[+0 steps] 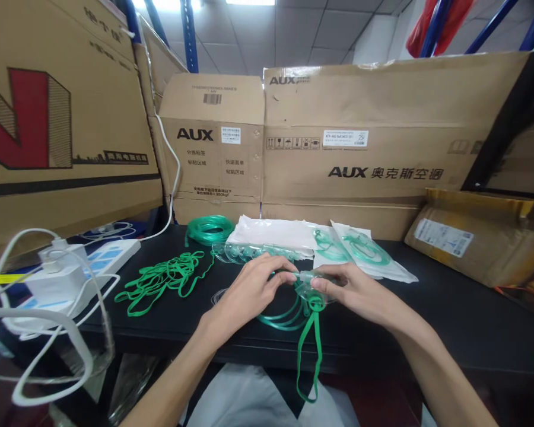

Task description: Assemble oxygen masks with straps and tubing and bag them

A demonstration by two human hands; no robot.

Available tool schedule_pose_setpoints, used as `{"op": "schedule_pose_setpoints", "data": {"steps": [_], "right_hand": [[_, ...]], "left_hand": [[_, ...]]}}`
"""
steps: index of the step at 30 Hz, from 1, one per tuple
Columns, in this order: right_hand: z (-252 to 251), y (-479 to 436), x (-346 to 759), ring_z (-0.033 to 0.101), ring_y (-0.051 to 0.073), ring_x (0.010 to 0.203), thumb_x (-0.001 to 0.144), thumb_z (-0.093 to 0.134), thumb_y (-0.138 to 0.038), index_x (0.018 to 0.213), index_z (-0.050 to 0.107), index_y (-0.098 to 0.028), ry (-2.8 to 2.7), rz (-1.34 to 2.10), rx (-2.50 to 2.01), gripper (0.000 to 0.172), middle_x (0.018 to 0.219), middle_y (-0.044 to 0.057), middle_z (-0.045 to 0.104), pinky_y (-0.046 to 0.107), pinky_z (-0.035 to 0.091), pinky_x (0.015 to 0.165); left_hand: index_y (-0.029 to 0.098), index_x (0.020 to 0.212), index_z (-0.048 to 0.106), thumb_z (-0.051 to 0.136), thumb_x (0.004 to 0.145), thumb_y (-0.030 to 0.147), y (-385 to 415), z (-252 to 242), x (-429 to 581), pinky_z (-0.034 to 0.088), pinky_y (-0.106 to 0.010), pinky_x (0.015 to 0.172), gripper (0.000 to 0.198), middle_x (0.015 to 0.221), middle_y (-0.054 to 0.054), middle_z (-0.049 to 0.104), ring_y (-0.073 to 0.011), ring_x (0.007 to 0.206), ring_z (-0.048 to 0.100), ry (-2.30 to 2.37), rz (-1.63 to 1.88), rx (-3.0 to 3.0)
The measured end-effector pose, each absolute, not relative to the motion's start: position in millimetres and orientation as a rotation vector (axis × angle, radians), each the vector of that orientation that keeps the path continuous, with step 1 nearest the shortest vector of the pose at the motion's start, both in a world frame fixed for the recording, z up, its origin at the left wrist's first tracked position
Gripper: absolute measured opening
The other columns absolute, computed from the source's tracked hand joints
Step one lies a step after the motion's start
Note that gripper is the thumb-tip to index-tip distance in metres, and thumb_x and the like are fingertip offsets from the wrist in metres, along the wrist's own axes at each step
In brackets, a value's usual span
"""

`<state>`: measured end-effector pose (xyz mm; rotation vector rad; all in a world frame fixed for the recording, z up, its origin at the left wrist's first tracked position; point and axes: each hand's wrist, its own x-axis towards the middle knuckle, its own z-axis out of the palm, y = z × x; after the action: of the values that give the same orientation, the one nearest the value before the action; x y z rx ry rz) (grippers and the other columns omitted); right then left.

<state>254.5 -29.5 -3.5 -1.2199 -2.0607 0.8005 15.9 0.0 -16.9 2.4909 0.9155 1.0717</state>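
Note:
My right hand (356, 292) is closed around a clear oxygen mask (306, 276) with a translucent connector facing left. A green elastic strap (315, 350) hangs from the mask over the table's front edge. My left hand (254, 290) pinches the end of green tubing at that connector, thumb and fingertips together. The fingers partly hide the joint, so how far the tube sits in it cannot be seen. Loops of green tubing (282, 323) lie on the black table below the hands. Behind them is a row of clear mask parts (253, 253).
A tangle of green straps (164, 279) and a green tubing coil (210, 230) lie left. White packets (271, 233) and bagged tubing (367, 249) are behind. A white power strip (115, 252) with cables stands far left, a taped carton (480, 237) right. Large cartons (382, 172) wall the back.

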Motion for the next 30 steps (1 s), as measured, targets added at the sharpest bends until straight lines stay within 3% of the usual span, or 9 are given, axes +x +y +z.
{"op": "schedule_pose_setpoints", "data": {"steps": [4, 7, 12, 30], "right_hand": [[-10, -22, 248, 0.066, 0.021, 0.072, 0.097, 0.055, -0.06, 0.09, 0.065, -0.02, -2.027, 0.77, -1.258, 0.041, 0.078, 0.0, 0.063, 0.031, 0.047, 0.07], [-19, -15, 239, 0.068, 0.023, 0.07, 0.095, 0.056, -0.064, 0.09, 0.066, -0.02, -1.995, 0.726, -1.358, 0.046, 0.069, 0.001, 0.065, 0.032, 0.047, 0.069], [-26, -12, 231, 0.067, 0.022, 0.066, 0.092, 0.057, -0.069, 0.083, 0.065, -0.019, -1.917, 0.7, -1.468, 0.052, 0.063, 0.0, 0.064, 0.032, 0.044, 0.067], [-13, -18, 236, 0.057, 0.019, 0.065, 0.093, 0.063, -0.053, 0.077, 0.06, -0.021, -1.987, 0.68, -1.268, 0.036, 0.067, -0.001, 0.058, 0.03, 0.038, 0.059]], "left_hand": [[0.026, 0.107, 0.07, 0.058, 0.104, 0.026, 3, -21, 17, 0.043, -0.034, 0.098, 0.013, 0.109, 0.002, 0.074, -0.0202, 0.107, 0.064, 1.031, 1.115, 2.518], [0.025, 0.111, 0.07, 0.055, 0.105, 0.026, 8, -29, 16, 0.045, -0.036, 0.098, 0.016, 0.111, 0.0, 0.073, -0.0216, 0.108, 0.065, 1.139, 1.115, 2.513], [0.024, 0.11, 0.069, 0.053, 0.106, 0.027, 11, -37, 10, 0.046, -0.038, 0.099, 0.017, 0.111, -0.002, 0.072, -0.0231, 0.109, 0.065, 1.189, 1.058, 2.547], [0.02, 0.097, 0.066, 0.047, 0.101, 0.009, 9, -32, 17, 0.046, -0.031, 0.08, 0.022, 0.088, -0.002, 0.067, -0.0187, 0.084, 0.062, 1.048, 1.17, 2.653]]}}
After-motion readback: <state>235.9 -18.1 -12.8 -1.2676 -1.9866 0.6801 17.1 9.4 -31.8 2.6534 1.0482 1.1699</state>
